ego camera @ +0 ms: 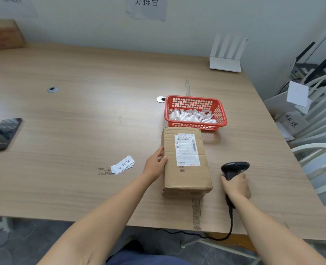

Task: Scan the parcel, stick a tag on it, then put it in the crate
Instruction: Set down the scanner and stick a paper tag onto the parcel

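Matt light wood-grain laminate on the table [81, 115], smooth, with two shiny metal grommets [52, 89] set in. Brown corrugated cardboard for the parcel [186, 180], dull and creased, bearing a white paper shipping label [187, 150] with a slight sheen. Glossy red plastic mesh for the basket [218, 111], filled with white paper slips [191, 116]. Dark matt plastic on the scanner [234, 167]; glossy black glass on the phone [4, 133]; plain white paper for the tags [123, 165].

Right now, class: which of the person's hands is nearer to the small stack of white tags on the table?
Left. The left hand rests on the parcel's left edge, just right of the tags; the right hand, holding the scanner, is beyond the parcel.
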The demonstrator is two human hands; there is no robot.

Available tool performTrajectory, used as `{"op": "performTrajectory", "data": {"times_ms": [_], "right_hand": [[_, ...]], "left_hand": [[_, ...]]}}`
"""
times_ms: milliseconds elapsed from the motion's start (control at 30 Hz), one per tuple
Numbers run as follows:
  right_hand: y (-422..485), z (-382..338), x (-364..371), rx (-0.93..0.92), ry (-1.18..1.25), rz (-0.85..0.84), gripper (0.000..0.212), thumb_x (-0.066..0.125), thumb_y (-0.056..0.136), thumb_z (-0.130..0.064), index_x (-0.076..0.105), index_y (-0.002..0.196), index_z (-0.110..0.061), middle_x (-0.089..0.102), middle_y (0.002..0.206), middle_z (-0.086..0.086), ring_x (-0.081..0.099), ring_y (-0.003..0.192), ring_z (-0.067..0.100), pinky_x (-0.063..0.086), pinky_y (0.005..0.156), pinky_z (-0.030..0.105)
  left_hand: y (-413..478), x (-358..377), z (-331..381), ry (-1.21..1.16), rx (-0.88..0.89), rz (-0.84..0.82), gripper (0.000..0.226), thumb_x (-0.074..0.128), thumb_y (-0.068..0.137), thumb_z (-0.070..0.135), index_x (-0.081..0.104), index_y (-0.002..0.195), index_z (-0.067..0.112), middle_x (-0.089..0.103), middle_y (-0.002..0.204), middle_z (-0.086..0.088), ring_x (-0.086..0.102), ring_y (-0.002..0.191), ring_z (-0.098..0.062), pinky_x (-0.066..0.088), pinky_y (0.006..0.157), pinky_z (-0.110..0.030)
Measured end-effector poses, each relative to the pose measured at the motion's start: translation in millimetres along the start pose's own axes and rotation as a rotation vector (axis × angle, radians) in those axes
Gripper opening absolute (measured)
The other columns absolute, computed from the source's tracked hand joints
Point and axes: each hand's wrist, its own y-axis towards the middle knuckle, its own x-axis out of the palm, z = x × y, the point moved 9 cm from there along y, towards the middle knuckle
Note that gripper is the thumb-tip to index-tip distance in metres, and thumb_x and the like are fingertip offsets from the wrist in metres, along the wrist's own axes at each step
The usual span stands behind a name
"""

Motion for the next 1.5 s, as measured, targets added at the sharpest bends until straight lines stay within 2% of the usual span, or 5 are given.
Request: {"op": "performTrajectory", "data": {"times_ms": [267,433,700,1133,1500], "right_hand": [[-2,5,7,0.056,0.069,-0.031,0.070,0.058,0.078,-0.051,0.043,0.122,0.002,0.051,0.127,0.027,0.049,0.116,0.043,0.043,0.093,0.049],[-36,-41,-54,-0.098,0.358,0.298,0.035,0.054,0.086,-0.020,0.052,0.111,0.004,0.052,0.120,0.031,0.045,0.114,0.042,0.037,0.095,0.045],[-196,-237,15,-0.887,0.394,-0.381,0.016,0.058,0.084,-0.015,0.059,0.071,-0.024,0.061,0.064,-0.007,0.062,0.063,0.018,0.048,0.061,0.027],[-162,-243,198,-0.551,-0.184,-0.469,0.045,0.059,0.084,-0.028,0.050,0.124,-0.011,0.051,0.127,0.011,0.052,0.115,0.026,0.042,0.095,0.033],[-161,-244,211,-0.336,0.051,-0.353,0.012,0.062,0.075,-0.013,0.051,0.080,-0.015,0.058,0.106,0.011,0.051,0.080,0.019,0.038,0.068,0.026]], "left_hand": [[-6,-13,-3,0.155,0.052,0.025,0.038,0.042,0.095,0.019,0.050,0.130,0.008,0.055,0.135,-0.011,0.053,0.120,-0.023,0.039,0.098,-0.029],[-4,-55,-28,0.297,0.021,0.090,0.034,0.050,0.091,0.018,0.057,0.121,0.005,0.061,0.125,-0.012,0.058,0.111,-0.023,0.044,0.094,-0.031],[6,-123,-60,0.755,0.059,0.136,0.038,0.052,0.090,0.028,0.054,0.125,0.014,0.054,0.125,-0.007,0.053,0.113,-0.024,0.046,0.087,-0.035],[27,-137,-102,0.801,0.034,0.009,0.032,0.057,0.085,0.024,0.055,0.115,0.011,0.048,0.121,-0.007,0.042,0.117,-0.022,0.046,0.085,-0.036],[34,-141,-107,0.701,0.083,-0.032,0.033,0.058,0.083,0.020,0.055,0.116,0.015,0.048,0.120,-0.004,0.041,0.118,-0.018,0.043,0.078,-0.032]]}}
